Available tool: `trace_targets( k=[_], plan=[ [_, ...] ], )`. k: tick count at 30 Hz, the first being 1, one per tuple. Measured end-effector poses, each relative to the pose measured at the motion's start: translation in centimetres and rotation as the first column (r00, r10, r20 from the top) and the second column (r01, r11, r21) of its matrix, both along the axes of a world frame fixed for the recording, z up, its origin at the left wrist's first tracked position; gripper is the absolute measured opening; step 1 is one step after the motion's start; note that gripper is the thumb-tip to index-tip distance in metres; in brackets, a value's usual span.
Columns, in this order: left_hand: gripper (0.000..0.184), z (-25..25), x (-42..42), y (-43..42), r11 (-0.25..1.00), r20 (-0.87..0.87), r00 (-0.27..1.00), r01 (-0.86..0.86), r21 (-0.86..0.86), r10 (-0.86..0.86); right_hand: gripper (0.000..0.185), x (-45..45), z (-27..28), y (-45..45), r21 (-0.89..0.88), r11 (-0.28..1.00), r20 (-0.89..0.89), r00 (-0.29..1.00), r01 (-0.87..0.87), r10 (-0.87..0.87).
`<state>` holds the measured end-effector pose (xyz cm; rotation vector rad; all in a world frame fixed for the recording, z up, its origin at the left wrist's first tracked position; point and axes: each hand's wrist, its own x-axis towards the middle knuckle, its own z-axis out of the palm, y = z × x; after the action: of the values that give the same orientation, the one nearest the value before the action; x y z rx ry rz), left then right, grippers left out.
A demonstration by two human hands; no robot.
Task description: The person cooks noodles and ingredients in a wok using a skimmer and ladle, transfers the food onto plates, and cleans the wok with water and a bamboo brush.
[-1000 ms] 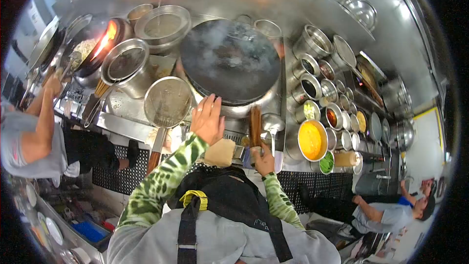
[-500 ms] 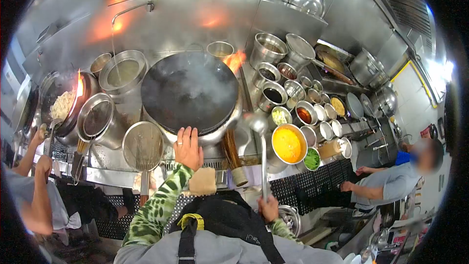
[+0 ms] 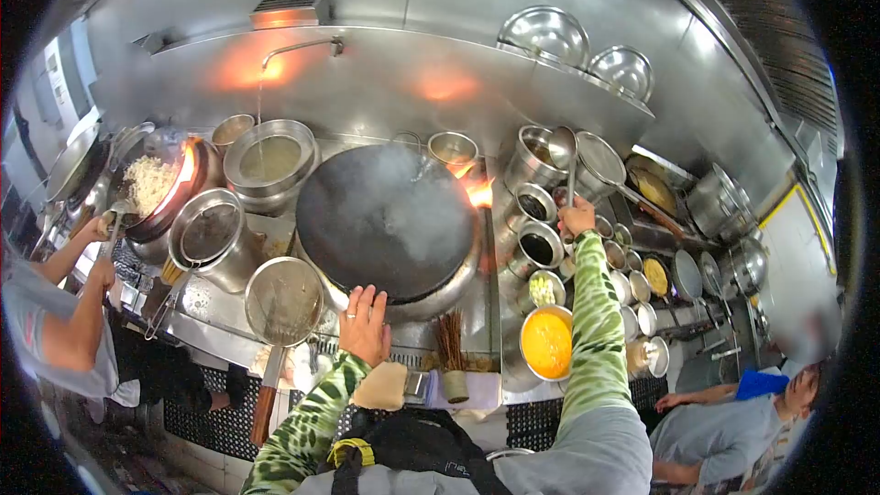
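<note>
My left hand (image 3: 365, 325) rests at the near rim of a large smoking wok (image 3: 380, 229), its fingers stretched out and holding nothing. My right hand (image 3: 577, 216) is closed around the handle of a metal ladle (image 3: 562, 148). The ladle's bowl is over or beside the rim of a tall steel pot (image 3: 527, 163) at the back right; whether it touches the pot I cannot tell. Nearer me on the right stand a bowl of beaten egg (image 3: 546, 344) and a pot of dark sauce (image 3: 539, 246). My right forearm hides some of the small containers.
Flame (image 3: 478, 192) rises at the wok's right edge. A round strainer (image 3: 284, 302) and a bamboo brush (image 3: 450, 344) lie in front. Water runs from a tap (image 3: 335, 46) into a pot (image 3: 270, 160). A co-worker (image 3: 69, 312) cooks at the left wok; another person (image 3: 733, 431) stands right.
My right hand has carried the ladle from near my body forward to the pots at the back right. The view has shifted. My left hand stays at the wok's rim.
</note>
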<state>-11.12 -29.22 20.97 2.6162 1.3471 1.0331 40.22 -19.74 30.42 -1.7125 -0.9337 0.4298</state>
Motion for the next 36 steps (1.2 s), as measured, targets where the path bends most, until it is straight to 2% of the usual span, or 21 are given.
trace_targets(
  k=[3, 6, 9, 10, 13, 15, 16, 17, 21, 22, 23, 25, 26, 27, 28, 29, 31, 33, 34, 35, 36],
  plan=[
    [0.067, 0.1, 0.2, -0.1, 0.999, -0.010, 0.999, -0.033, -0.026, 0.032, 0.011, 0.2, 0.7, 1.8, -0.100, 0.993, 0.033, 0.998, 0.065, -0.062],
    [0.066, 0.7, 0.3, -0.3, 0.997, 0.004, 0.999, -0.037, -0.061, 0.037, 0.007, 3.5, -0.9, 4.2, -0.144, 0.986, -0.025, 0.996, -0.083, 0.081],
    [0.066, 0.4, 0.1, -0.1, 0.999, -0.001, 1.000, -0.022, -0.035, 0.022, 0.007, -0.3, 0.9, 2.4, 0.126, 0.989, -0.391, 0.913, -0.075, 0.119],
    [0.066, 0.3, 0.1, 0.0, 1.000, 0.002, 1.000, -0.015, -0.027, 0.015, 0.006, -0.5, 0.2, 2.2, 0.174, 0.983, -0.425, 0.896, -0.059, 0.130],
    [0.066, 0.1, -0.1, 0.1, 1.000, 0.015, 1.000, 0.017, -0.002, -0.017, 0.012, -6.5, 2.5, -3.3, 0.364, 0.930, -0.533, 0.808, -0.050, 0.251],
    [0.066, -0.1, -0.3, -0.1, 0.999, 0.032, 0.999, 0.035, 0.018, -0.035, 0.034, -10.8, 3.5, -7.3, 0.465, 0.885, -0.660, 0.668, 0.001, 0.346],
    [0.066, 0.0, -0.3, -0.1, 0.999, 0.037, 0.998, 0.043, 0.022, -0.044, 0.048, -12.2, 3.5, -9.4, 0.469, 0.879, -0.662, 0.623, -0.088, 0.416],
    [0.067, 0.0, -0.4, 0.0, 0.998, 0.037, 0.998, 0.054, 0.024, -0.055, 0.050, -14.1, 3.2, -11.2, 0.465, 0.882, -0.707, 0.570, -0.069, 0.418],
    [0.071, 0.0, -0.7, 0.2, 0.992, 0.050, 0.991, 0.125, -0.024, -0.124, 0.052, -20.7, 3.2, -15.9, 0.399, 0.880, -0.765, 0.435, -0.257, 0.474],
    [0.072, -0.2, -0.7, 0.3, 0.993, 0.020, 0.993, 0.120, -0.003, -0.120, 0.046, -21.9, 3.1, -16.6, 0.375, 0.890, -0.785, 0.423, -0.258, 0.453],
    [0.072, -0.3, -0.9, 0.2, 0.991, 0.031, 0.990, 0.135, -0.006, -0.135, 0.050, -22.8, 2.6, -16.8, 0.353, 0.877, -0.779, 0.417, -0.325, 0.468],
    [0.075, 0.0, -1.4, 0.2, 0.989, 0.011, 0.989, 0.146, -0.040, -0.145, 0.070, -26.0, 0.0, -17.3, 0.191, 0.928, -0.676, 0.642, -0.321, 0.361],
    [0.075, -1.0, -1.4, 0.4, 0.982, 0.064, 0.981, 0.180, 0.050, -0.183, 0.073, -27.8, -1.7, -17.8, 0.055, 0.924, -0.501, 0.790, -0.378, 0.353],
    [0.075, -2.6, -1.5, 0.8, 0.973, 0.110, 0.974, 0.180, 0.144, -0.197, 0.070, -29.9, -2.4, -17.9, -0.025, 0.918, -0.413, 0.840, -0.397, 0.352],
    [0.074, -3.8, -1.4, 1.2, 0.975, 0.123, 0.976, 0.163, 0.153, -0.183, 0.070, -30.5, -5.4, -18.0, 0.042, 0.910, -0.273, 0.871, -0.413, 0.408],
    [0.073, -4.5, -1.4, 1.1, 0.978, 0.134, 0.978, 0.135, 0.158, -0.157, 0.066, -30.6, -6.7, -18.1, -0.052, 0.895, -0.044, 0.896, -0.444, 0.442],
    [0.068, -4.3, -2.9, -0.2, 0.987, 0.145, 0.977, 0.153, 0.042, -0.158, 0.062, -31.4, -8.0, -18.5, -0.186, 0.893, 0.389, 0.804, -0.409, 0.449],
    [0.063, -3.7, -5.0, -2.8, 0.983, 0.258, 0.954, 0.175, -0.058, -0.155, 0.069, -31.1, -9.3, -18.1, -0.325, 0.828, 0.508, 0.654, -0.457, 0.561],
    [0.058, -3.6, -6.3, -4.7, 0.985, 0.323, 0.941, 0.140, -0.098, -0.101, 0.071, -30.6, -10.2, -18.1, -0.363, 0.814, 0.639, 0.514, -0.454, 0.572],
    [0.054, -3.5, -7.4, -6.5, 0.983, 0.389, 0.919, 0.118, -0.140, -0.054, 0.065, -35.0, -5.2, -19.8, -0.597, 0.777, 0.575, 0.570, -0.199, 0.587],
    [0.049, -2.9, -9.0, -8.4, 0.977, 0.417, 0.908, 0.049, -0.207, 0.043, 0.058, -33.5, -6.8, -20.4, -0.440, 0.848, 0.774, 0.353, -0.296, 0.525]
  ],
)
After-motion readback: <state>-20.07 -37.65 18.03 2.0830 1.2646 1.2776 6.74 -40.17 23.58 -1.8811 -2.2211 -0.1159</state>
